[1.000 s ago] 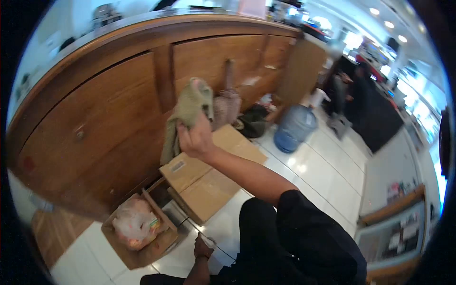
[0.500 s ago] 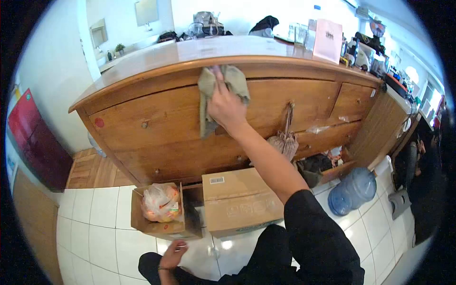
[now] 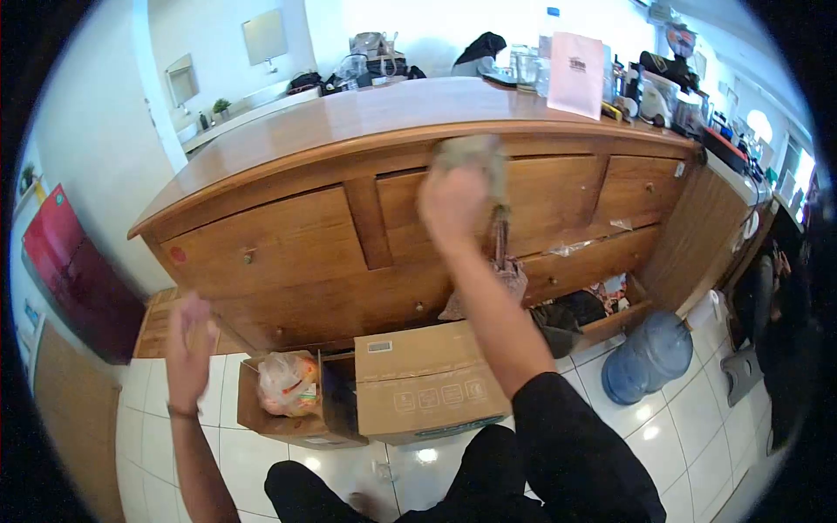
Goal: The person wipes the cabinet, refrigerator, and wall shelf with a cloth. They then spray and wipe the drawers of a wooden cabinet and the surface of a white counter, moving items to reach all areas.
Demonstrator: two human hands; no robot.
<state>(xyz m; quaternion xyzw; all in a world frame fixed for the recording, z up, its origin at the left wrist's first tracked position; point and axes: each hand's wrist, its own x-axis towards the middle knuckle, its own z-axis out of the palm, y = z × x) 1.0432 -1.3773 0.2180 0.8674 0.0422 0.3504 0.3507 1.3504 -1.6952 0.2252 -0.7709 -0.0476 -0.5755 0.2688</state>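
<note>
The left hand (image 3: 190, 349), raised and open, is well apart from the right hand (image 3: 455, 205), which clasps one rumpled olive-green cloth (image 3: 478, 152), motion-blurred, at the upper front of a wooden cabinet (image 3: 288, 231). Below stand one open box (image 3: 340, 414), containing one translucent plastic bag (image 3: 284, 383), and one closed box (image 3: 427, 375). Farther right, one open-topped brown container (image 3: 615, 326) holds a dark bundle (image 3: 582, 307).

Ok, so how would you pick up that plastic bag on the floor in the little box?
I'd pinch the loose, crinkled plastic on top of the bag, coming down from above. The box is open on top, but its walls shield the sides. The left hand looks nearer and seems empty.
</note>
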